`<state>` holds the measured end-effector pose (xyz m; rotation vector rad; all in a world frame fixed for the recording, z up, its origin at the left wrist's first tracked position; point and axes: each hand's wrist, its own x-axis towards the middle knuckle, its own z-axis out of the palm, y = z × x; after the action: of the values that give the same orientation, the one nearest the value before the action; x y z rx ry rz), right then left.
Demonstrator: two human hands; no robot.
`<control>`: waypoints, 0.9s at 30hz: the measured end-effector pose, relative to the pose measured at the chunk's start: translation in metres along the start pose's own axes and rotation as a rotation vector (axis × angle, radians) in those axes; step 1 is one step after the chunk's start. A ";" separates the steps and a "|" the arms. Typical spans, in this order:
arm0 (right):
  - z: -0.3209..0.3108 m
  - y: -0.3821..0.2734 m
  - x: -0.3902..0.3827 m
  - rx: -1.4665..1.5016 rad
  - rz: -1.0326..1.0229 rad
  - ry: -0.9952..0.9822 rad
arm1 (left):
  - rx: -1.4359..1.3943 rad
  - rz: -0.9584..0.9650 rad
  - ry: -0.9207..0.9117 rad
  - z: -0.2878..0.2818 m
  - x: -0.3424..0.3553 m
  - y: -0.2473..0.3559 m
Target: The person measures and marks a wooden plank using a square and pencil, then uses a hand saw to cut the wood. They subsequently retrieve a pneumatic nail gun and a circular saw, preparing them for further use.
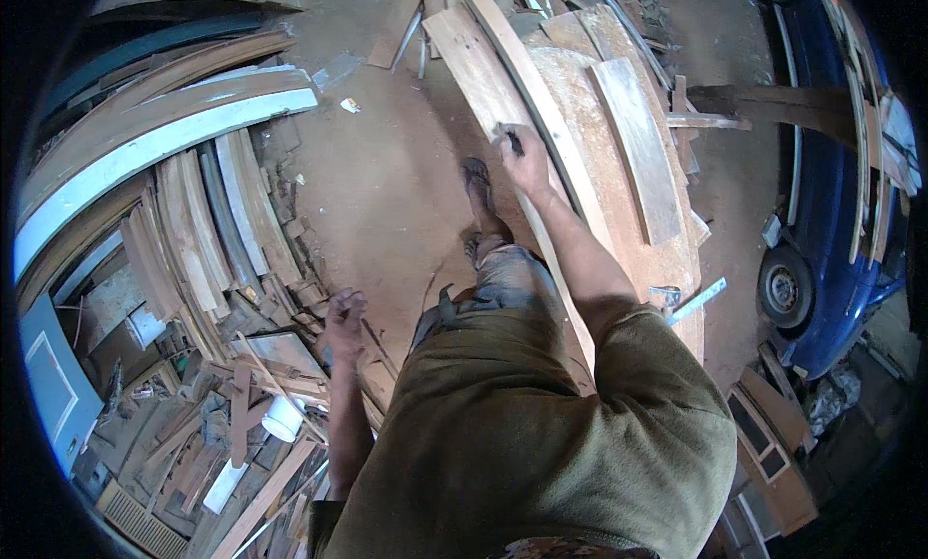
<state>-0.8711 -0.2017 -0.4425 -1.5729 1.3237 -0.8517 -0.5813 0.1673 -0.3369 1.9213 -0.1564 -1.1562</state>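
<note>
My right hand [525,160] is closed over the upper face of a long pale plank [480,71]. Something small and dark shows between its fingers, too little to make out. The plank slants from the upper middle down past my right side. Along its right edge lies a second long board [527,71] with a dark side. My left hand [345,322] hangs free at my left, its fingers loosely bent and apart, with nothing visible in them.
A sawdust-covered worktop [570,85] carries a short board [638,153] and a blue-white strip [698,301]. Stacked timber [193,230] and a white bucket [283,419] crowd the left. A blue vehicle [831,298] stands at the right. My foot [477,182] is on the dirt floor.
</note>
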 end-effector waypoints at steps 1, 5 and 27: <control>0.007 -0.005 0.014 -0.037 -0.038 0.019 | 0.043 0.051 -0.027 -0.002 -0.002 -0.005; 0.015 -0.004 0.037 -0.080 -0.067 0.018 | 0.009 0.021 0.035 -0.009 -0.019 -0.029; 0.019 -0.024 0.018 -0.151 0.109 0.002 | 0.000 0.024 -0.006 -0.018 0.039 0.012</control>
<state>-0.8415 -0.2146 -0.4277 -1.5986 1.4907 -0.6997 -0.5417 0.1519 -0.3503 1.9116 -0.1821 -1.1460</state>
